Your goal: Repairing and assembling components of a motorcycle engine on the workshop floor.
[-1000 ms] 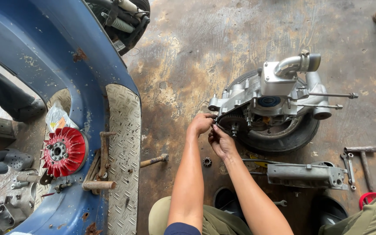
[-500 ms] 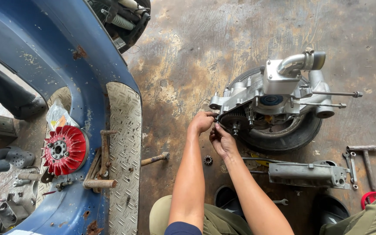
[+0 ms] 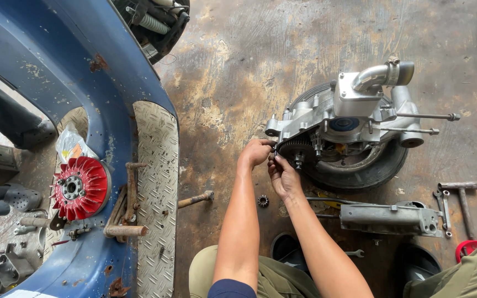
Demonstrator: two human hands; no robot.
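since the earlier frame both hands have edged a little lower along the near end of the engine case point(image 3: 327, 118), which lies on its tyre point(image 3: 360, 171) on the stained concrete floor point(image 3: 238, 72). the left hand point(image 3: 256, 153) is curled shut at the case's edge; what it grips i cannot tell. the right hand point(image 3: 284, 175) pinches something small beside the dark toothed gear point(image 3: 298, 149). a small sprocket point(image 3: 263, 201) lies on the floor just below the wrists, and a red fan wheel point(image 3: 80, 187) sits on the blue scooter body point(image 3: 67, 60).
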